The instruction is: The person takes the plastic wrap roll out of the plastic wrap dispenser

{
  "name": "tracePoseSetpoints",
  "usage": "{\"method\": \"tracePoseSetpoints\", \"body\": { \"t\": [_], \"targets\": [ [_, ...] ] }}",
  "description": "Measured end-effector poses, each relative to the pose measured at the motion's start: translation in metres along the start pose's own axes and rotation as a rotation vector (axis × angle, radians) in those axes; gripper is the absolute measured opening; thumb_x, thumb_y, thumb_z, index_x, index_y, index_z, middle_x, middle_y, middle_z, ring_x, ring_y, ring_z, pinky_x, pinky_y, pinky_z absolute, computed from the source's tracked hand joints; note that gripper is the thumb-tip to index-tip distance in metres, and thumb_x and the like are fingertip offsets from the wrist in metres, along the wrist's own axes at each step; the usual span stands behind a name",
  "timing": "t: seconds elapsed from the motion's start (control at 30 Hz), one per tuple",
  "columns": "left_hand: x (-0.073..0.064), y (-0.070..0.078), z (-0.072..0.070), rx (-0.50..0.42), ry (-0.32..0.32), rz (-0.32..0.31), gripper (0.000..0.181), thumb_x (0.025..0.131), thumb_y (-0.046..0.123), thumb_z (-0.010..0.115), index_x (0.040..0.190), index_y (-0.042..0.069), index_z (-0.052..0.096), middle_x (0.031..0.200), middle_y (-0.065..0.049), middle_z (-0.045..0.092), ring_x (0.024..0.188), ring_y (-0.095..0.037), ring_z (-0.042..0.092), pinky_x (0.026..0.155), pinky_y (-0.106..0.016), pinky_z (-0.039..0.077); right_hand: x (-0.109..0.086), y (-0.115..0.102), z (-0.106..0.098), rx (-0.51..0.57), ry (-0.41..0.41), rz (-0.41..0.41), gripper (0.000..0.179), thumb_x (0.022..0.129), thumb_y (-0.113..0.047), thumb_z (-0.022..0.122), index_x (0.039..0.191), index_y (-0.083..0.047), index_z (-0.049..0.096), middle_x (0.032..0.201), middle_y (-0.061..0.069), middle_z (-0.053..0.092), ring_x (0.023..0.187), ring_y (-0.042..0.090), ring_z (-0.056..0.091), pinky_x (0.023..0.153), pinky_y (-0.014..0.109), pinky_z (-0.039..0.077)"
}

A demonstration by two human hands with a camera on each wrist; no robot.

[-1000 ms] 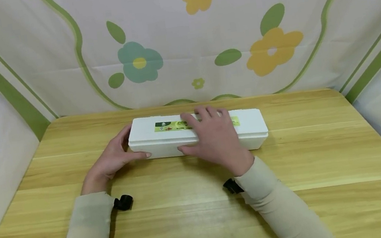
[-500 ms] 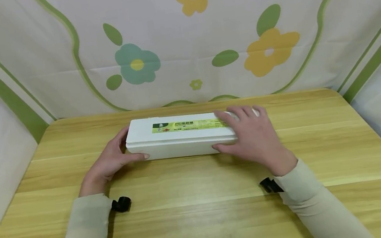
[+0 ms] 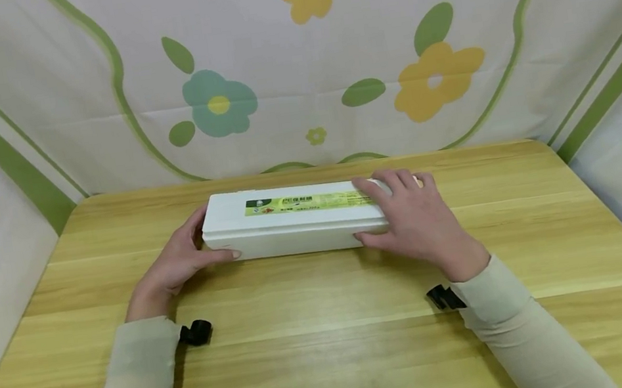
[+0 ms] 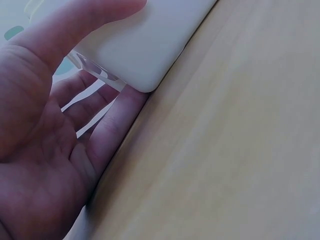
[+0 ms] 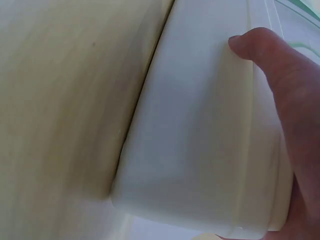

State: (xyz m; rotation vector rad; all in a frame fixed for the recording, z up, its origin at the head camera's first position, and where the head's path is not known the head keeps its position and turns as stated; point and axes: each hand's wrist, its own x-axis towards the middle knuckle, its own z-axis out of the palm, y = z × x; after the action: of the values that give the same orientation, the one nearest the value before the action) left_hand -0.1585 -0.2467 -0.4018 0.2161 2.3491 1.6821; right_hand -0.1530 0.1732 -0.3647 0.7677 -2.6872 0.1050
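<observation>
A long white cling film box [image 3: 293,239] lies on the table with its lid down. A yellow-green label [image 3: 303,203] runs along the lid. My left hand [image 3: 180,260] grips the box's left end, thumb on the front wall and fingers around the end and behind. In the left wrist view, the left thumb [image 4: 85,22] presses against the box's white wall [image 4: 145,45]. At the other end, my right hand [image 3: 419,225] holds the box from above. Its fingers reach over the lid; in the right wrist view the thumb [image 5: 260,42] touches the front wall.
The wooden table [image 3: 321,351] extends in front of the box and to both sides. Behind it hangs a white cloth [image 3: 280,59] printed with flowers, and similar cloth closes in the sides. Black mounts [image 3: 196,333] sit at both wrists.
My right hand has slid rightward from the middle of the lid to the box's right end, uncovering more of the label. The left hand keeps its hold, and the box stays put.
</observation>
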Motion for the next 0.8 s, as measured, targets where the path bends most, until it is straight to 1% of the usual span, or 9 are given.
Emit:
{"method": "tracePoseSetpoints", "body": {
  "t": [0.07, 0.2, 0.33, 0.43, 0.5, 0.6, 0.8],
  "targets": [
    [0.0004, 0.001, 0.0009, -0.002, -0.001, -0.001, 0.111, 0.082, 0.011, 0.095, 0.169, 0.033, 0.031, 0.162, 0.001, 0.047, 0.14, -0.019, 0.046, 0.112, -0.027, 0.04, -0.0006, 0.0008, 0.0003, -0.006, -0.003, -0.011, 0.087, 0.086, -0.063, 0.079, 0.157, -0.022, 0.05, 0.144, 0.015, 0.058, 0.127, 0.043, 0.058, 0.1, 0.068, 0.047],
    [0.0009, 0.0022, 0.0018, -0.012, 0.004, -0.005, 0.109, 0.081, 0.009, 0.095, 0.168, 0.034, 0.033, 0.162, 0.002, 0.048, 0.141, -0.018, 0.046, 0.114, -0.029, 0.039, -0.0029, 0.0034, 0.0009, -0.022, 0.011, -0.048, 0.088, 0.085, -0.058, 0.08, 0.158, -0.019, 0.048, 0.145, 0.017, 0.057, 0.127, 0.044, 0.058, 0.101, 0.069, 0.046],
    [0.0008, 0.0007, 0.0009, -0.006, 0.01, -0.005, 0.111, 0.081, 0.01, 0.095, 0.169, 0.036, 0.032, 0.163, 0.002, 0.048, 0.141, -0.018, 0.046, 0.112, -0.026, 0.04, -0.0036, 0.006, 0.0014, -0.039, 0.029, -0.093, 0.088, 0.086, -0.053, 0.08, 0.159, -0.017, 0.047, 0.146, 0.02, 0.057, 0.126, 0.045, 0.058, 0.101, 0.07, 0.046],
    [0.0012, -0.0014, 0.0, -0.01, 0.005, 0.007, 0.111, 0.082, 0.01, 0.095, 0.169, 0.035, 0.031, 0.162, 0.0, 0.048, 0.138, -0.02, 0.049, 0.108, -0.022, 0.044, -0.003, 0.0072, 0.0011, -0.041, 0.032, -0.115, 0.087, 0.087, -0.05, 0.079, 0.16, -0.016, 0.046, 0.147, 0.021, 0.057, 0.127, 0.045, 0.058, 0.102, 0.07, 0.046],
    [0.0015, -0.0027, 0.0002, -0.017, -0.003, 0.014, 0.11, 0.083, 0.01, 0.094, 0.169, 0.035, 0.031, 0.162, -0.002, 0.048, 0.137, -0.021, 0.051, 0.106, -0.022, 0.047, -0.0032, 0.0078, 0.0008, -0.036, 0.027, -0.12, 0.087, 0.087, -0.048, 0.079, 0.161, -0.016, 0.046, 0.148, 0.021, 0.056, 0.129, 0.045, 0.057, 0.103, 0.07, 0.046],
    [0.0022, -0.004, 0.0005, -0.021, -0.011, 0.022, 0.108, 0.083, 0.01, 0.094, 0.169, 0.033, 0.033, 0.161, -0.003, 0.049, 0.135, -0.021, 0.053, 0.105, -0.021, 0.048, -0.0038, 0.0083, 0.0001, -0.02, 0.013, -0.117, 0.087, 0.087, -0.045, 0.079, 0.162, -0.016, 0.045, 0.149, 0.021, 0.055, 0.13, 0.045, 0.056, 0.104, 0.071, 0.045],
    [0.0025, -0.0045, 0.0005, -0.038, -0.023, 0.027, 0.109, 0.084, 0.009, 0.093, 0.17, 0.034, 0.03, 0.159, -0.004, 0.049, 0.132, -0.023, 0.056, 0.102, -0.023, 0.052, -0.0046, 0.0079, -0.0013, 0.028, 0.008, -0.097, 0.082, 0.087, -0.037, 0.073, 0.161, -0.016, 0.046, 0.149, 0.022, 0.055, 0.131, 0.046, 0.055, 0.106, 0.072, 0.042]
  ]
}}
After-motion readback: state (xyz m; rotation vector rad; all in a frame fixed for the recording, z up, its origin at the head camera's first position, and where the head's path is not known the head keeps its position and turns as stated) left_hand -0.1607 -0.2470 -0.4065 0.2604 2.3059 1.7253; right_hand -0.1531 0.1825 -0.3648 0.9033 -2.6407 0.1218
